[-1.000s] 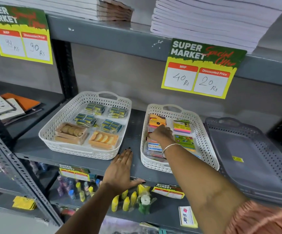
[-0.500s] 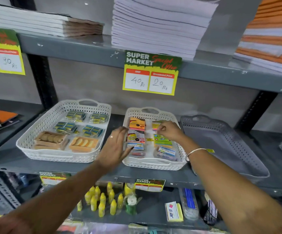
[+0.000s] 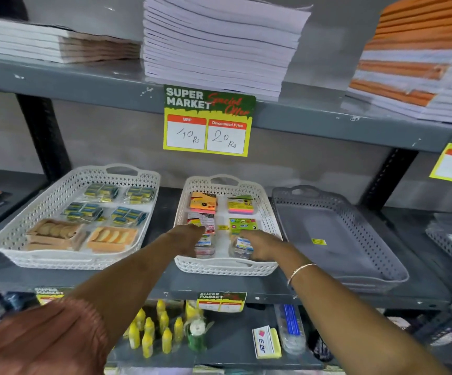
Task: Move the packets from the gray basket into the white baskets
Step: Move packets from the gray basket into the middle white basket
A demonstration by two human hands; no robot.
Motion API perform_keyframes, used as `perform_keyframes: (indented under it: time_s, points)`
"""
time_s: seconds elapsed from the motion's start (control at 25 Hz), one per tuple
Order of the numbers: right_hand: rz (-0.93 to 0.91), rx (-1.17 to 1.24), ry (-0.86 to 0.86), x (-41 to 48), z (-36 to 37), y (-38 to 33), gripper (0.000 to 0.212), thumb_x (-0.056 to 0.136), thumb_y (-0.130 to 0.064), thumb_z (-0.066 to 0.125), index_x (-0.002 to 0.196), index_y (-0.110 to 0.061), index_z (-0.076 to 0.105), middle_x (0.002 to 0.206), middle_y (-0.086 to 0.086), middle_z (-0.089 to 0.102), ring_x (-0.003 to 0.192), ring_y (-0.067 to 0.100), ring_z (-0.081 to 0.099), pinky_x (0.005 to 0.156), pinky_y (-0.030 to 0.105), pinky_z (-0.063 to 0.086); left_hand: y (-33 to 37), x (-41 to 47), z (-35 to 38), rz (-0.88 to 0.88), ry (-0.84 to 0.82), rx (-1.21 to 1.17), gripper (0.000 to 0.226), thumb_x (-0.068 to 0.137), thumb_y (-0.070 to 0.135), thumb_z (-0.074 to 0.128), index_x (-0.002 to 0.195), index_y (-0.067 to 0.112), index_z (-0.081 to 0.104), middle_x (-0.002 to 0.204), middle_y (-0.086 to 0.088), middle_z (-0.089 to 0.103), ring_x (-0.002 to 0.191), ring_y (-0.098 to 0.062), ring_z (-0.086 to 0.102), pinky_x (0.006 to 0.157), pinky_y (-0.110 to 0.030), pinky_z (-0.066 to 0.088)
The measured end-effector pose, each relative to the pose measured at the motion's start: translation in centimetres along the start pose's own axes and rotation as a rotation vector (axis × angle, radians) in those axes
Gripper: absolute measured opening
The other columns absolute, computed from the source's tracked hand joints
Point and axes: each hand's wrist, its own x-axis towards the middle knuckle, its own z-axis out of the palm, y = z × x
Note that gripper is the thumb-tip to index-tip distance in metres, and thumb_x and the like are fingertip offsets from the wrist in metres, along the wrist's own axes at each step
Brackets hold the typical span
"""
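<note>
Packets in glossy printed wrappers [image 3: 202, 202] are laid flat in 2 columns inside a narrow white perforated plastic basket [image 3: 226, 267] at the middle of a grey metal shelf [image 3: 162, 282]. An orange square packet sits at the back left of it, and a packet with green, yellow and pink layers [image 3: 240, 204] at the back right. Clear crinkled wrappers are seen at the front. The left hand [image 3: 185, 239] is stretched into the left column, palm down, fingers extended and loosely together over the packets; whether anything is gripped cannot be told, as motion blur hides the fingertips. The right hand [image 3: 260, 244] is lowered on the right column, its fingers curled beside a clear-wrapped packet [image 3: 242, 246]; whether that packet is actually grasped cannot be told. A thin metal bangle [image 3: 299, 273] is worn on the right wrist.

To the left, a wider white lattice-walled plastic basket [image 3: 16, 239] holds small blue-and-yellow packs [image 3: 127, 215] at the back and 2 tan boxes [image 3: 57, 234] in front. To the right, a grey perforated plastic basket [image 3: 376, 234] with a moulded handle slot is seen with only a small yellow sticker [image 3: 318, 241] on its smooth floor. A green-and-yellow paper price sign [image 3: 208, 120] hangs from the shelf above, beneath a stack of white paper pads [image 3: 219, 44].
</note>
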Motion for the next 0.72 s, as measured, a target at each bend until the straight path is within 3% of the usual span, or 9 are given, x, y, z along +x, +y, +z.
perform_keyframes:
  time_s: [0.12,0.36,0.48,0.56,0.64,0.72]
  points:
    - [-0.028,0.001,0.016,0.5,0.6,0.6,0.071,0.084,-0.008,0.065,0.147,-0.019,0.034,0.149,0.009,0.042,0.131,0.029,0.048,0.100,0.031,0.042,0.0,0.0,0.1,0.015,0.029,0.020,0.065,0.082,0.021,0.065,0.135,0.005,0.031,0.140,-0.017,0.041,0.125,-0.029,0.042,0.101,-0.029,0.033]
    - [-0.039,0.017,0.019,1.0,0.7,0.8,0.074,0.083,-0.008,0.067,0.148,-0.019,0.034,0.151,0.007,0.040,0.135,0.027,0.044,0.108,0.030,0.039,-0.4,0.9,0.7,0.015,0.036,-0.034,0.067,0.078,0.021,0.069,0.133,0.007,0.033,0.138,-0.016,0.043,0.123,-0.029,0.044,0.103,-0.033,0.036]
    - [-0.023,0.189,-0.067,1.2,-1.0,0.5,0.077,0.083,-0.015,0.071,0.148,-0.013,0.031,0.151,0.009,0.039,0.137,0.026,0.041,0.109,0.030,0.036,-0.2,1.3,0.2,0.005,0.060,-0.139,0.077,0.075,0.043,0.069,0.133,0.008,0.033,0.138,-0.011,0.042,0.123,-0.027,0.042,0.101,-0.034,0.036]
    - [0.032,0.352,-0.001,2.5,-2.8,0.9,0.071,0.086,-0.024,0.068,0.147,-0.011,0.033,0.145,0.012,0.045,0.133,0.026,0.045,0.106,0.028,0.037,-0.5,1.9,-1.1,-0.006,0.138,-0.296,0.075,0.076,0.050,0.065,0.129,0.005,0.037,0.133,-0.012,0.044,0.120,-0.029,0.043,0.098,-0.036,0.038]
    - [0.086,0.394,0.133,4.4,-3.7,1.8,0.064,0.087,-0.021,0.067,0.143,-0.009,0.039,0.142,0.015,0.049,0.131,0.027,0.048,0.104,0.027,0.038,-1.1,3.0,-2.3,-0.016,0.253,-0.332,0.066,0.080,0.040,0.065,0.127,0.002,0.039,0.132,-0.015,0.045,0.118,-0.030,0.046,0.096,-0.037,0.039]
    - [0.102,0.285,0.151,6.6,-3.5,2.7,0.068,0.082,-0.017,0.072,0.143,-0.012,0.041,0.144,0.014,0.046,0.134,0.028,0.044,0.110,0.030,0.038,-1.9,4.3,-2.8,-0.046,0.234,-0.272,0.062,0.080,0.026,0.067,0.128,0.000,0.037,0.131,-0.017,0.046,0.114,-0.028,0.049,0.091,-0.032,0.041]
